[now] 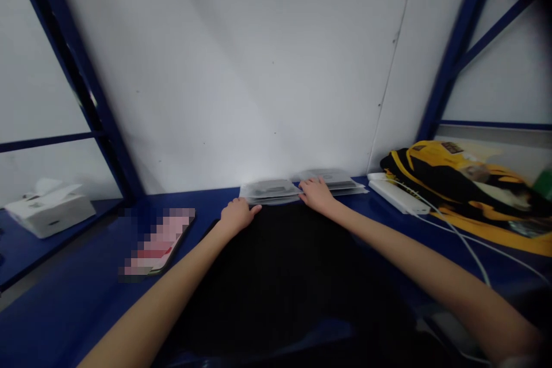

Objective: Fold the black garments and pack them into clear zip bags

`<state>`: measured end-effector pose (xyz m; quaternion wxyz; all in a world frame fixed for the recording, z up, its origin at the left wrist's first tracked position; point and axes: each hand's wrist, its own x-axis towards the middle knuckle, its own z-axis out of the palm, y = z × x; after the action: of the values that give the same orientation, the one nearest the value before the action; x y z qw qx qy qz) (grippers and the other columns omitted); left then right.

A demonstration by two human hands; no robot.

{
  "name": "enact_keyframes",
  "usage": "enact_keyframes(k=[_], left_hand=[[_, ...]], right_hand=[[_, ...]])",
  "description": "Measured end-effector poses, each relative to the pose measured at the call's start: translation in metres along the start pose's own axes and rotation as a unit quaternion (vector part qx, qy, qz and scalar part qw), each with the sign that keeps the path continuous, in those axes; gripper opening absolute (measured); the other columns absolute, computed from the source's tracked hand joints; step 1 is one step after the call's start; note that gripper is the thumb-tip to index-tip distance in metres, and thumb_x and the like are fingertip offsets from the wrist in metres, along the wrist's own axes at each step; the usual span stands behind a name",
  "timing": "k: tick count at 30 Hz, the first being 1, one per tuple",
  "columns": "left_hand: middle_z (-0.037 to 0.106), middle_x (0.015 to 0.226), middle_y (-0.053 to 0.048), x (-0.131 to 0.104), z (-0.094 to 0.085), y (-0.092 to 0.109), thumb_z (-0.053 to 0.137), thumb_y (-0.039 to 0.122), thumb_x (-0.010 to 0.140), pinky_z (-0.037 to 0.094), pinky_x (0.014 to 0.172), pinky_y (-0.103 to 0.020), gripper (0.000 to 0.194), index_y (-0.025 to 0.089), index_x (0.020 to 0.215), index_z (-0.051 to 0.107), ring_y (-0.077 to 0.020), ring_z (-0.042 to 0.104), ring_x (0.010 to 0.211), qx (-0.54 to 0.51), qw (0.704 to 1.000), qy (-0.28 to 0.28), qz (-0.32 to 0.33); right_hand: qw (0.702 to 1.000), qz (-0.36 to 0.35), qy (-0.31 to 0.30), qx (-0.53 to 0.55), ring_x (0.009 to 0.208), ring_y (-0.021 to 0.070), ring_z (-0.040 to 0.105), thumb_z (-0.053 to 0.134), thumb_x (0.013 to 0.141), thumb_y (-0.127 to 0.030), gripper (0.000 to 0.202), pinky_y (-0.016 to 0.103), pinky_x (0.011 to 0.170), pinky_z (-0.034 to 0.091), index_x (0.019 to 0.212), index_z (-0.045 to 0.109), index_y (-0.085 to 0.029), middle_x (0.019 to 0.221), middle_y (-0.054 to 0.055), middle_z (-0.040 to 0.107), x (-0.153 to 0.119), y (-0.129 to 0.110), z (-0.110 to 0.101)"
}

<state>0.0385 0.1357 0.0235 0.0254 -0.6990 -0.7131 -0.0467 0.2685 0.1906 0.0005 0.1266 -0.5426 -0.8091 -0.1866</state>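
Observation:
A black cloth (297,270), possibly a garment, lies spread over the blue table in front of me. At its far left corner rests my left hand (238,214), thumb stretched out sideways and fingers apart from it. My right hand (318,194) reaches to the cloth's far right corner, fingers spread and touching the edge of the clear plastic packets. One stack of flat packets (271,188) stands just beyond the cloth between my hands. Another stack of packets (338,179) sits behind and right of my right hand. Neither hand visibly grips anything.
The blue table (86,287) meets a white wall panel (259,69). A phone (161,241) lies on the left, with a tissue box (49,207) farther left. To the right are a white power bank (399,195), a white cable (470,247) and a black-and-yellow bag (457,184).

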Motion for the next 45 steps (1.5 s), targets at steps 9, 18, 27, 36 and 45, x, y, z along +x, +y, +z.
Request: enact_keyframes(k=[9, 18, 27, 36, 45], left_hand=[[0.055, 0.109, -0.023, -0.002, 0.002, 0.001, 0.036, 0.046, 0.084, 0.045, 0.074, -0.035, 0.051, 0.004, 0.11, 0.049, -0.0297, 0.053, 0.099, 0.062, 0.993, 0.096, -0.034], [0.057, 0.099, -0.015, -0.002, -0.003, 0.001, 0.031, 0.031, 0.088, 0.043, 0.071, -0.033, 0.032, 0.011, 0.098, 0.054, -0.0271, 0.05, 0.097, 0.064, 0.981, 0.17, 0.071], [0.053, 0.101, -0.008, -0.011, -0.005, 0.021, 0.034, 0.028, 0.089, 0.041, 0.08, -0.03, 0.023, 0.017, 0.101, 0.05, -0.02, 0.046, 0.099, 0.015, 0.939, 0.232, 0.254], [0.055, 0.089, -0.005, -0.002, 0.01, 0.027, 0.035, 0.027, 0.09, 0.042, 0.069, -0.029, 0.021, 0.017, 0.091, 0.053, -0.0184, 0.049, 0.086, 0.016, 0.892, 0.308, 0.331], [0.055, 0.084, -0.005, 0.004, 0.001, 0.023, 0.032, 0.022, 0.09, 0.04, 0.068, -0.028, 0.022, 0.016, 0.084, 0.053, -0.018, 0.048, 0.083, 0.09, 0.874, 0.314, 0.36]], right_hand=[[0.996, -0.04, 0.068, 0.033, 0.09, 0.0216, 0.052, 0.035, 0.09, -0.026, 0.024, 0.032, 0.083, 0.031, 0.095, 0.054, -0.012, 0.09, 0.012, 0.062, 0.001, 0.003, 0.0], [0.976, -0.112, 0.11, 0.15, 0.083, 0.0174, 0.053, 0.035, 0.09, -0.025, 0.023, 0.027, 0.075, 0.035, 0.089, 0.054, -0.013, 0.086, 0.008, 0.062, -0.002, 0.003, -0.002], [0.966, -0.14, 0.136, 0.17, 0.077, 0.0169, 0.056, 0.036, 0.089, -0.024, 0.023, 0.026, 0.071, 0.036, 0.089, 0.057, -0.015, 0.083, 0.007, 0.064, -0.007, -0.008, -0.007], [0.943, -0.186, 0.21, 0.177, 0.066, 0.0138, 0.057, 0.046, 0.082, -0.018, 0.012, 0.023, 0.062, 0.036, 0.082, 0.057, -0.017, 0.073, 0.003, 0.065, -0.011, -0.024, -0.007], [0.953, -0.149, 0.211, 0.157, 0.061, 0.0136, 0.055, 0.043, 0.082, -0.019, 0.013, 0.024, 0.06, 0.033, 0.08, 0.056, -0.017, 0.071, 0.003, 0.064, -0.009, -0.025, -0.011]])
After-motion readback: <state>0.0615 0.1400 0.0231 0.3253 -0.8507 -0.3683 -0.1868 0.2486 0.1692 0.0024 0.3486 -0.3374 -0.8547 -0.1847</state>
